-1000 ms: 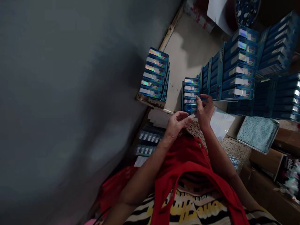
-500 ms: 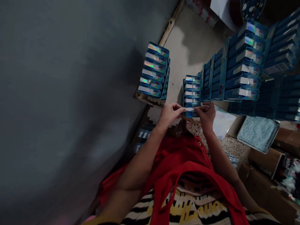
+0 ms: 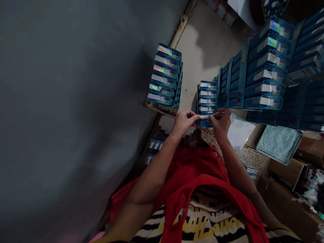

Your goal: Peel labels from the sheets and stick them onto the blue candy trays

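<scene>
Between my two hands a small shiny sticker strip (image 3: 204,116) is stretched, one end in each pinch. My left hand (image 3: 185,122) grips its left end with thumb and forefinger. The right end is pinched by my right hand (image 3: 220,122). Just behind and under the strip stands a short stack of blue boxes (image 3: 208,93) with white and silvery labels on their ends. The strip crosses in front of the lowest boxes; whether it touches them I cannot tell.
Another stack of blue boxes (image 3: 165,75) stands left by the grey wall (image 3: 63,84). Taller blue box stacks (image 3: 265,67) rise on the right. A white sheet (image 3: 240,131), a tray of pale blue granules (image 3: 279,143) and cardboard boxes (image 3: 286,173) lie to the right.
The strip has tilted and lifted slightly off the box end, now showing a pinkish sheen instead of plain white. Both hands stay pinched and have shifted very little.
</scene>
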A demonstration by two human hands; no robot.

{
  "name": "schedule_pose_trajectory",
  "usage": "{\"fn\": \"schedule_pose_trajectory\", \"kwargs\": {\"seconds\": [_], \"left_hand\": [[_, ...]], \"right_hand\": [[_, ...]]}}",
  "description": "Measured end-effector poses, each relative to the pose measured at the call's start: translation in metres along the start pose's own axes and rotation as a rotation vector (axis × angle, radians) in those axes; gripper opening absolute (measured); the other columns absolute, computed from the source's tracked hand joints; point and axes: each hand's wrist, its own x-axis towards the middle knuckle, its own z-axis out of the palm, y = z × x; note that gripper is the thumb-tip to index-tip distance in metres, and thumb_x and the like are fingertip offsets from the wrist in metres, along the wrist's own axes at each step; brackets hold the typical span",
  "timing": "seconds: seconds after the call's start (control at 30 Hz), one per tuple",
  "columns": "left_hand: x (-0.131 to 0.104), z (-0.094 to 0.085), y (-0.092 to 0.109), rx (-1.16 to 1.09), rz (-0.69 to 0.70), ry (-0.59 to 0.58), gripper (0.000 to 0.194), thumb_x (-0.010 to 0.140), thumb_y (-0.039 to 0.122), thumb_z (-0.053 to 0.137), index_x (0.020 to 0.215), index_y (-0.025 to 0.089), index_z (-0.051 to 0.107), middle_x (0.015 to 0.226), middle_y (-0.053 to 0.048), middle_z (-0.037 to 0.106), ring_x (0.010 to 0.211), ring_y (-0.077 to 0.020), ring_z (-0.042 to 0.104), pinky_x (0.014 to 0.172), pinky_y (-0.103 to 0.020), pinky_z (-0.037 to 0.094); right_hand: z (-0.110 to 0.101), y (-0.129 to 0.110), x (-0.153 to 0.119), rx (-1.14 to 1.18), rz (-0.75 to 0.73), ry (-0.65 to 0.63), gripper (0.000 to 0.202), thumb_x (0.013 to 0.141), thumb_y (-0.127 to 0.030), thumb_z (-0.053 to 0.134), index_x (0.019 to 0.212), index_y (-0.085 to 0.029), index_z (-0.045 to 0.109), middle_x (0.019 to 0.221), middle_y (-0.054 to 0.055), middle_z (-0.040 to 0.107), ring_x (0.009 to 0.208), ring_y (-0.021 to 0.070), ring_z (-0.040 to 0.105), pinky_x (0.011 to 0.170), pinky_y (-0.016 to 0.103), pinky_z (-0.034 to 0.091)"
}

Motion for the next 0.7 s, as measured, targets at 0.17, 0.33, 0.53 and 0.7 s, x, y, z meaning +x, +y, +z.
{"fn": "schedule_pose_trajectory", "kwargs": {"seconds": [0.17, 0.33, 0.53, 0.7], "left_hand": [[0.002, 0.0, -0.003, -0.012, -0.019, -0.001, 0.027, 0.068, 0.038, 0.088, 0.067, 0.019, 0.068, 0.062, -0.001, 0.064, 0.056, -0.0156, 0.058, 0.055, -0.026, 0.048], [0.006, 0.0, -0.012, -0.034, -0.021, -0.01, 0.033, 0.065, 0.045, 0.09, 0.07, 0.019, 0.07, 0.065, -0.001, 0.066, 0.058, -0.0152, 0.06, 0.056, -0.025, 0.05], [0.016, 0.008, -0.042, -0.28, -0.247, -0.01, 0.056, 0.047, 0.049, 0.098, 0.074, 0.017, 0.061, 0.067, 0.0, 0.065, 0.062, -0.0142, 0.063, 0.065, -0.03, 0.057], [0.024, 0.019, -0.058, -0.376, -0.316, 0.029, 0.062, 0.041, 0.046, 0.098, 0.071, 0.021, 0.051, 0.063, 0.005, 0.059, 0.058, -0.0103, 0.057, 0.058, -0.024, 0.051]], "right_hand": [[0.0, 0.0, 0.0, -0.038, -0.002, -0.025, 0.034, 0.077, -0.025, 0.065, 0.108, -0.026, 0.049, 0.082, -0.004, 0.075, 0.077, 0.0197, 0.074, 0.08, 0.034, 0.053], [0.001, 0.0, 0.004, -0.077, -0.009, -0.04, 0.036, 0.077, -0.024, 0.067, 0.107, -0.026, 0.048, 0.081, -0.004, 0.073, 0.077, 0.0204, 0.072, 0.079, 0.035, 0.052], [-0.003, 0.002, 0.006, -0.23, -0.004, 0.033, 0.041, 0.075, -0.03, 0.077, 0.107, -0.026, 0.051, 0.097, 0.004, 0.069, 0.092, 0.0246, 0.067, 0.082, 0.038, 0.05], [0.007, 0.012, -0.004, -0.165, 0.073, -0.009, 0.021, 0.087, -0.039, 0.069, 0.096, -0.027, 0.053, 0.081, -0.003, 0.061, 0.078, 0.0202, 0.062, 0.076, 0.033, 0.047]]}}
